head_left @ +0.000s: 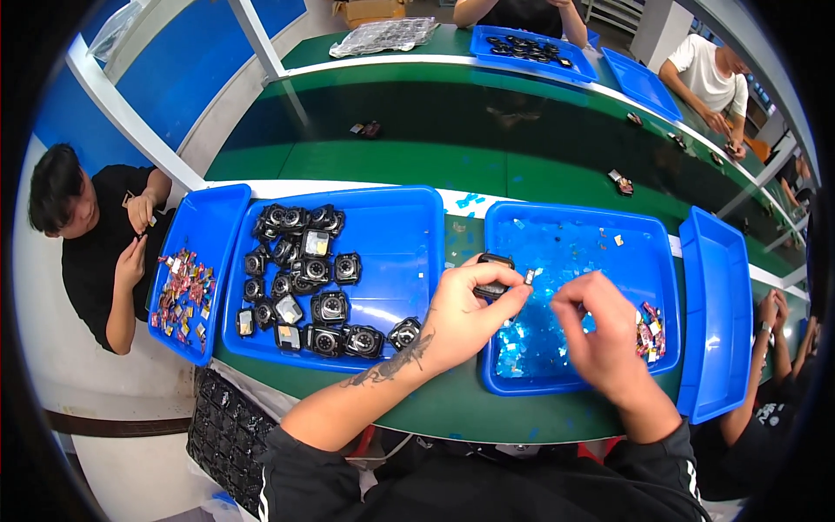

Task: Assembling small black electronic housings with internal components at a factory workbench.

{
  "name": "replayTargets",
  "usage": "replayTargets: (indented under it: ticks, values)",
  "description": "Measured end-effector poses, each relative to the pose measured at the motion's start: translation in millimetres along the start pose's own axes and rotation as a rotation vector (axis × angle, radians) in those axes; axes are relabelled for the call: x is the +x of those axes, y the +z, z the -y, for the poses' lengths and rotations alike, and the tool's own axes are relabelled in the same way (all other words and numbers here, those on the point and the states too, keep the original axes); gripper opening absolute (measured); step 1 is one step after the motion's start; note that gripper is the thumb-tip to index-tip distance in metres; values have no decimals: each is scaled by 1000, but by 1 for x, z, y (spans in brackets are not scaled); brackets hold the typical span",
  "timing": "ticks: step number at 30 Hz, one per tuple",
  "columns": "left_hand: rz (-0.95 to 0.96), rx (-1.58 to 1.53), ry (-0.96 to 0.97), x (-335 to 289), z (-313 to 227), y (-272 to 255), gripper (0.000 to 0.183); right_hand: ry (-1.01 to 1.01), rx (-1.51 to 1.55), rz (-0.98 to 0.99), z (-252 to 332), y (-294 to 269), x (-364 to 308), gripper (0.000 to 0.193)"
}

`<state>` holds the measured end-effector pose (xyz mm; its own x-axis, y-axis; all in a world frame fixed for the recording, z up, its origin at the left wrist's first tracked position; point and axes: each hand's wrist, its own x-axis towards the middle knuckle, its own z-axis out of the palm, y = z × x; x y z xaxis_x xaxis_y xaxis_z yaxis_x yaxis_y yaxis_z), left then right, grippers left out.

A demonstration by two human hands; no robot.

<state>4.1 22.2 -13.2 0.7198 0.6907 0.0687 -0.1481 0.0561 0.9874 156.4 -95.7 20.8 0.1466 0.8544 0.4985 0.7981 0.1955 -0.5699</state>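
My left hand [470, 317] is closed around a small black watch case [494, 277], pinched between thumb and fingers above the left edge of a blue tray [574, 211]. A tiny pale piece shows by the thumb tip. To its right, my right hand [604, 331] is held over the same tray, fingers curled in and pressed together; whatever is in them is hidden. Blue film scraps [531, 335] lie scattered under both hands. Small reddish-pink parts [648, 333] are heaped in that tray's right corner, partly behind my right hand.
Left of my arm, a wide blue tray [391, 226] holds several black watch cases [313, 270]. Beyond it, a tray [222, 204] of colourful small parts [183, 296] stands near a seated co-worker [104, 235]. Another blue tray [718, 304] is at right. A green conveyor belt [417, 148] runs behind.
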Motion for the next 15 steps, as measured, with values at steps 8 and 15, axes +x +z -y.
replayTargets:
  ticks: [8, 15]
  values:
    - [296, -254, -249, -4, -10, 6, 14, 440, 743, 116, -8, -10, -5, 18]
    - [82, 12, -36, -3, 0, 14, 32, 389, 903, -100, -21, -2, -15, 12]
